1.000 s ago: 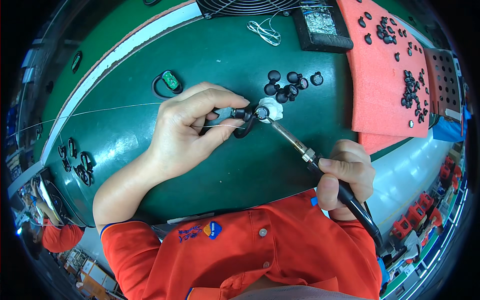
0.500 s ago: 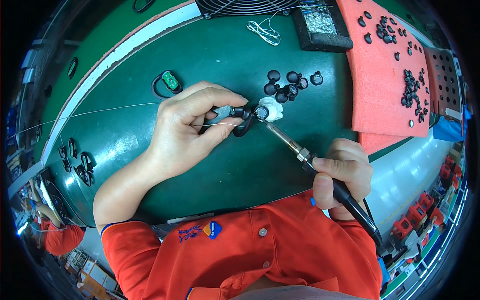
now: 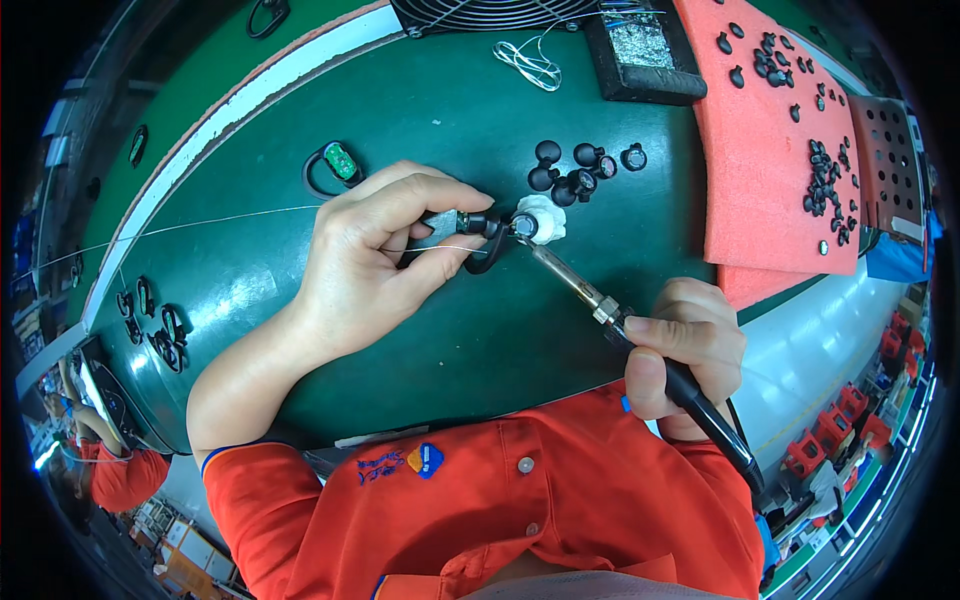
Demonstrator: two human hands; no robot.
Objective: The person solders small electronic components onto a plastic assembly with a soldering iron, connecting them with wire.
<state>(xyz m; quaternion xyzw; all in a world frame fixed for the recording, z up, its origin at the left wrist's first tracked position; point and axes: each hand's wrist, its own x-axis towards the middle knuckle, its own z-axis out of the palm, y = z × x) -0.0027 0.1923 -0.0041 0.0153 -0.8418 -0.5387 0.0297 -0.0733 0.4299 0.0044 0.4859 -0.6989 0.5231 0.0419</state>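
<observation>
2 bare hands are at work over a green bench [image 3: 440,350], just beyond the red shirt [image 3: 560,465] at the near edge. The right hand [image 3: 695,345] is closed around the black handle of a soldering iron [image 3: 690,395], thumb and fingers wrapped on it. The iron's tip is at the edge of a small round black part [image 3: 525,225]; contact cannot be confirmed at this scale. The left hand [image 3: 365,240] pinches a black ear-hook unit [image 3: 472,224] between thumb and forefinger, remaining fingers curled. That unit sits immediately left of the round part, which lies against a white lump [image 3: 547,216]. A thin wire [image 3: 440,248] passes at the left thumb.

Farther out: 1 ear-hook piece with an exposed green board [image 3: 341,161], left of centre; a cluster of round black parts [image 3: 587,154], right of centre; a pink foam sheet [image 3: 750,180] bearing many small black parts, at right. At the far edge: a coil of white wire [image 3: 530,65], a black tray [image 3: 655,88] and a fan grille [image 3: 490,14].
</observation>
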